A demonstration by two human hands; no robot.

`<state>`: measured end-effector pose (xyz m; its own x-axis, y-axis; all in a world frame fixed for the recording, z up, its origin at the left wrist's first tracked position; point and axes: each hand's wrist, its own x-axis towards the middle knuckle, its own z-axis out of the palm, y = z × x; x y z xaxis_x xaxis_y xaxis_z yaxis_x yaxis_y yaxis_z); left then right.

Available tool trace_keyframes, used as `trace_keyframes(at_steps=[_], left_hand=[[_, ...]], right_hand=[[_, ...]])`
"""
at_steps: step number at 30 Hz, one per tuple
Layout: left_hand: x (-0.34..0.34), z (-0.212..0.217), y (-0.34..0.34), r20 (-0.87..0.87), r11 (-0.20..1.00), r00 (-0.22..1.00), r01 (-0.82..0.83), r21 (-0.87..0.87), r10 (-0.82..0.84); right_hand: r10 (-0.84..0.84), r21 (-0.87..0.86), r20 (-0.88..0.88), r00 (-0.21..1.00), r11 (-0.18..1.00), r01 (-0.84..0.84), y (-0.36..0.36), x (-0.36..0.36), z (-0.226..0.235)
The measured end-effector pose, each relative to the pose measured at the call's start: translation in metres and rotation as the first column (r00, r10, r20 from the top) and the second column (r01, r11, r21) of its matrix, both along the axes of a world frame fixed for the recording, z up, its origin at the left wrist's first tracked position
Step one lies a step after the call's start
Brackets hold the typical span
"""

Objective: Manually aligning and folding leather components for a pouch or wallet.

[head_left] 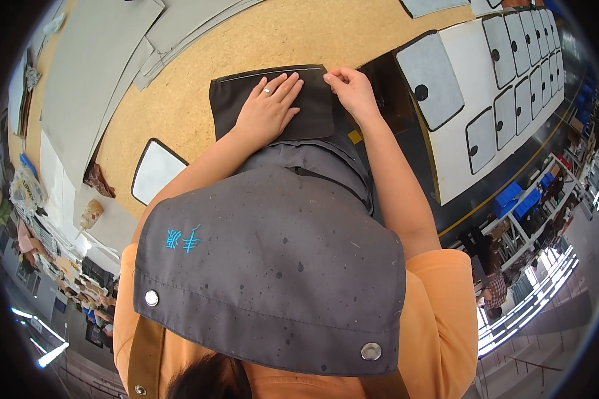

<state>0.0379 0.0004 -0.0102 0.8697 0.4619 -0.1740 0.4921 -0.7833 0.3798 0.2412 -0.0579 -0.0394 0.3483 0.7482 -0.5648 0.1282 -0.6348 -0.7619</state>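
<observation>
we saw the left hand (pixel 266 112) lying flat and fully open, fingers spread, on a dark fabric piece (pixel 246 93) in the upper middle of the frame; a ring showed on one finger. it gripped nothing, and we judged the flat palm was there to pin the piece down so it would not slide on the table (pixel 180 106). the right hand (pixel 351 90), just to the right of it, was curled, its fingertips (pixel 329 78) pinched on the piece's upper right corner by a pale stitched edge, as if to keep that corner straight and taut against the pressing palm.

the piece lay on the cork-coloured table, right in front of the grey apron (pixel 273 266) that filled the lower middle of the frame.

at the left of the frame a white panel with a dark border (pixel 154 171) lay apart from the hands. in the upper right a row of grey panels with round dark spots (pixel 506 80) lay side by side on a white board (pixel 459 153), well clear of the work, we supposed so each stayed flat. large grey sheets (pixel 93 73) lay stacked in the upper left.
</observation>
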Motion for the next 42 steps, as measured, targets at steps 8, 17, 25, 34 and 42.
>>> trace_keyframes(at_steps=[8,17,25,34,42], left_hand=[[0.013,0.004,0.000,-0.093,0.993,0.996,0.007,0.122,0.004],[0.023,0.005,0.000,-0.073,0.986,0.993,0.100,0.134,-0.090],[0.031,0.001,-0.003,-0.055,0.984,0.989,0.142,0.112,-0.136],[0.027,-0.002,-0.004,0.031,0.998,0.998,0.058,0.022,-0.059],[0.029,-0.002,-0.006,0.048,0.999,0.999,0.015,-0.028,-0.014]], right_hand=[[0.054,-0.018,0.157,0.986,0.998,-0.052,0.005,-0.005,0.016],[0.069,0.002,0.222,0.973,0.997,-0.071,0.007,-0.010,0.019],[0.104,-0.038,0.232,0.967,0.995,-0.097,0.012,-0.008,0.022],[0.188,-0.062,0.492,0.850,0.981,-0.181,0.000,0.023,0.042],[0.337,0.105,0.669,0.663,0.839,-0.533,-0.018,-0.004,0.033]])
